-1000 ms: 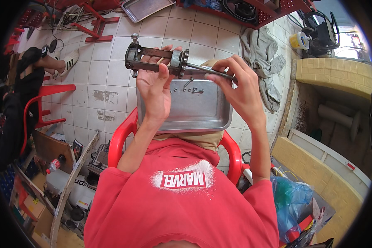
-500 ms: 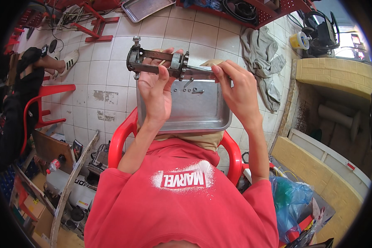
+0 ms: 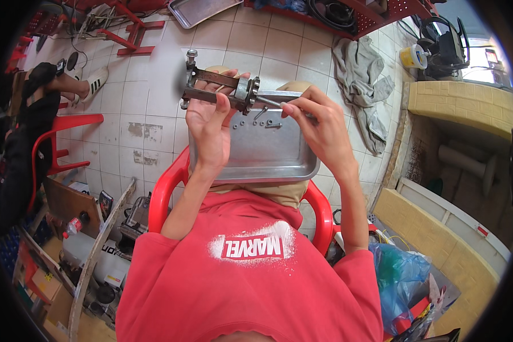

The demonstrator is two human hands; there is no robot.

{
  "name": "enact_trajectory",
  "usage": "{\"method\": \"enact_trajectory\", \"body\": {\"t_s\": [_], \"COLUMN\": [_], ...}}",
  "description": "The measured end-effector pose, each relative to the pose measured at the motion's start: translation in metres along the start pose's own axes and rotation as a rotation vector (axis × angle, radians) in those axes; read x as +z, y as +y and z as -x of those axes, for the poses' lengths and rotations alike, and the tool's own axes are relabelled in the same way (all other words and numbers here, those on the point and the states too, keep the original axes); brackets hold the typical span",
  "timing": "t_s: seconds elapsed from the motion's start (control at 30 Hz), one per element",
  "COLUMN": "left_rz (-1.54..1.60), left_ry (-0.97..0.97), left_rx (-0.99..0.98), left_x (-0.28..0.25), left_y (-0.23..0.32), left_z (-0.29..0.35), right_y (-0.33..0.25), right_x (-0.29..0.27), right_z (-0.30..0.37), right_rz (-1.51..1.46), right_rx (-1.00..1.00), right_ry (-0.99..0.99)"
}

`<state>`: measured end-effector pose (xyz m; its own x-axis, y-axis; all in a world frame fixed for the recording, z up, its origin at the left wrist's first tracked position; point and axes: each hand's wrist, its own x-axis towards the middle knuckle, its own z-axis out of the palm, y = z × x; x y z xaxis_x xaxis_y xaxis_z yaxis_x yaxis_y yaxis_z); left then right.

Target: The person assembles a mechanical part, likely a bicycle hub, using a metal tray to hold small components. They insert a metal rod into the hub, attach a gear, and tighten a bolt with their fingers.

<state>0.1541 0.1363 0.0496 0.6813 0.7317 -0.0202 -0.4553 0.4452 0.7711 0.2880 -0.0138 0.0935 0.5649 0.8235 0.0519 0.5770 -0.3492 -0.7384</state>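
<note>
A dark metal frame (image 3: 205,96) with a toothed ring (image 3: 251,94) is clasped by the half-curled left hand (image 3: 208,124); a slim rod (image 3: 269,102) is pinched by the right hand (image 3: 320,117).

The tray (image 3: 268,154) lay on the person's lap (image 3: 279,195), between the arms of the chair (image 3: 321,219), with nuts (image 3: 255,123) and a bolt (image 3: 274,126) in its far part. The frame (image 3: 241,91), in the left hand (image 3: 210,131), was left of the rod (image 3: 269,102) in the right hand (image 3: 325,125). Cloth (image 3: 356,71) lay on the floor (image 3: 165,122) to the right.

One metal frame (image 3: 208,96), one rod (image 3: 269,102), two loose bolts (image 3: 274,126), two metal trays (image 3: 262,151)
</note>
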Motion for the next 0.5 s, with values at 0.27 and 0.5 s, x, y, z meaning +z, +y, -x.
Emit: {"method": "enact_trajectory", "body": {"t_s": [0.27,0.5], "left_rz": [-0.146,-0.077], "left_ry": [-0.061,0.046], "left_rx": [0.018,-0.059], "left_x": [-0.013,-0.022], "left_y": [-0.004,-0.004], "left_z": [0.001,0.004], "right_y": [0.008,0.009], "right_x": [0.015,0.019], "right_z": [0.009,0.014], "right_rz": [-0.139,-0.158], "right_rx": [0.121,0.0], "right_ry": [-0.03,0.092]}}
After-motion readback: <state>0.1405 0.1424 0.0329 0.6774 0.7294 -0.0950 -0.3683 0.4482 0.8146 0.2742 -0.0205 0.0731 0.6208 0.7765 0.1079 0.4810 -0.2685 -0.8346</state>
